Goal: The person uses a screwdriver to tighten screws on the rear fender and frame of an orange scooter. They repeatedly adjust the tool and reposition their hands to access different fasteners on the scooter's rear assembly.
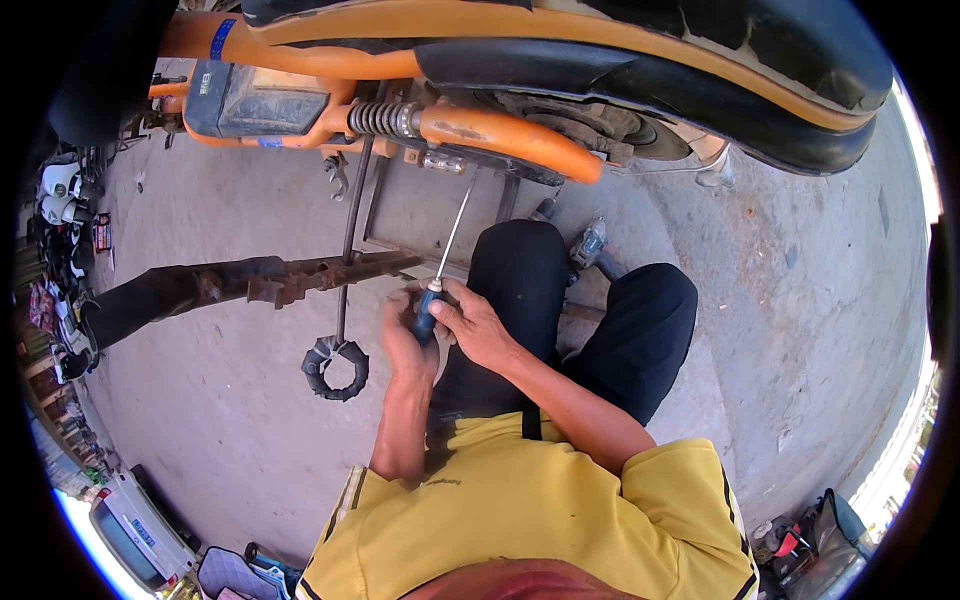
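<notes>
The screwdriver is the thing in hand: its blue handle sits low, just in front of the person's knees, and its thin metal shaft runs up and slightly to the right from there, so the long axis points away from the body toward the underside of the orange motorbike frame. The tip ends just below the frame, close to a small metal bracket beside the coil spring; whether it touches anything there is too fine to tell. Both hands meet at the handle end, well below the tip. The left hand is wrapped around the blue grip from below the frame's left side, fingers closed on it. The right hand comes in from the right and rests its fingers against the top of the same handle, closed lightly on it rather than spread. Neither hand is clearly nearer the frame; the right sits a touch higher along the shaft. Left of the screwdriver, a rusty metal bar lies crosswise under the frame, and a black rubber ring lies on the concrete ground below that bar.
</notes>
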A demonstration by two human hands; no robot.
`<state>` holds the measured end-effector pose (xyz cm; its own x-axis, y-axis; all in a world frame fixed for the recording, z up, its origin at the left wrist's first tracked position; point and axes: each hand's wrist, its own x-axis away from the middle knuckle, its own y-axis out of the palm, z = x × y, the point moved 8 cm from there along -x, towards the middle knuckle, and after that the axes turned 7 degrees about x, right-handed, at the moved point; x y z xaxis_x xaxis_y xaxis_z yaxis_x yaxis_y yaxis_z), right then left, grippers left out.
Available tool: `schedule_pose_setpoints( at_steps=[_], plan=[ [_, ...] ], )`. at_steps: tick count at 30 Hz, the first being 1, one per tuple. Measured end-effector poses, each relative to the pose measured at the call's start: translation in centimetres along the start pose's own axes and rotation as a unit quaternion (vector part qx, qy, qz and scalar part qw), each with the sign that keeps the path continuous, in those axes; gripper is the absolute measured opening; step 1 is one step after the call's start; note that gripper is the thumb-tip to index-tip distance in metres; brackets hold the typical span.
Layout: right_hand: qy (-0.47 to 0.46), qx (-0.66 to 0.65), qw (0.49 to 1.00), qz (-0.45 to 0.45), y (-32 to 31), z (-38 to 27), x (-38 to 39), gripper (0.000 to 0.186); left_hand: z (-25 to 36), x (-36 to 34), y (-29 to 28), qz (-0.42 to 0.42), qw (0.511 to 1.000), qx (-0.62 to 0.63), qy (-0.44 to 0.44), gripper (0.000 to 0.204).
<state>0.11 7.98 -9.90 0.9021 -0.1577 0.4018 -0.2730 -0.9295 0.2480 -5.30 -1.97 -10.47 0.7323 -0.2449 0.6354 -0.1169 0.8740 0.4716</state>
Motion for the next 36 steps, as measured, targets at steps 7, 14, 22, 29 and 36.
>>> schedule_pose_setpoints(
  at_steps=[7,14,22,29,36],
  plan=[
    [0.000,-0.015,1.000,0.009,-0.2,0.8,-1.2,0.025,0.6,3.3,-2.4,-0.004,0.957,-0.247,0.150,0.029],
    [-0.013,0.029,0.999,-0.001,-0.4,-0.4,-1.8,0.024,2.1,5.2,-0.6,-0.014,0.747,-0.543,0.384,0.036],
    [0.008,0.037,0.999,-0.008,-1.8,0.6,-1.8,0.025,-1.8,3.6,-3.1,-0.023,0.948,-0.286,0.135,0.049],
    [0.014,-0.013,0.999,0.037,-2.6,0.2,-2.0,0.022,-1.1,2.7,-3.6,-0.052,0.937,-0.325,0.113,0.046],
    [-0.005,0.043,0.997,0.067,-2.2,0.1,-2.4,0.023,0.2,4.0,-1.4,-0.040,0.822,-0.479,0.305,0.039]
  ],
)
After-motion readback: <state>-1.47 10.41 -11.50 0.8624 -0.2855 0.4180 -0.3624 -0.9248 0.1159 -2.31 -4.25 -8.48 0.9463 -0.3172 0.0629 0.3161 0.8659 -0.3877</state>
